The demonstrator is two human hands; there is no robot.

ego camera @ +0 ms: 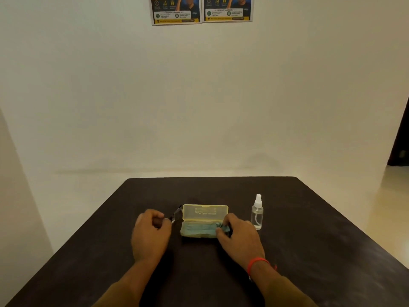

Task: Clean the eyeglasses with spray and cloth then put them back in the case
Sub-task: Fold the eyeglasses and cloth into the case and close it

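A translucent yellowish case [204,212] stands open in the middle of the dark table, its lid raised toward the wall. A blue-green cloth [199,229] lies in its lower half. My right hand [238,234] pinches the cloth's right end at the case's right side. My left hand [150,229] is closed to the left of the case and holds the eyeglasses [176,214], whose dark frame and clear lens stick out beyond my fingers. A small clear spray bottle [257,212] with a white nozzle stands upright just right of my right hand.
The dark table [309,229] has its far edge close to a plain white wall. Two posters [201,9] hang high on that wall. A dark doorway [400,138] opens at the far right.
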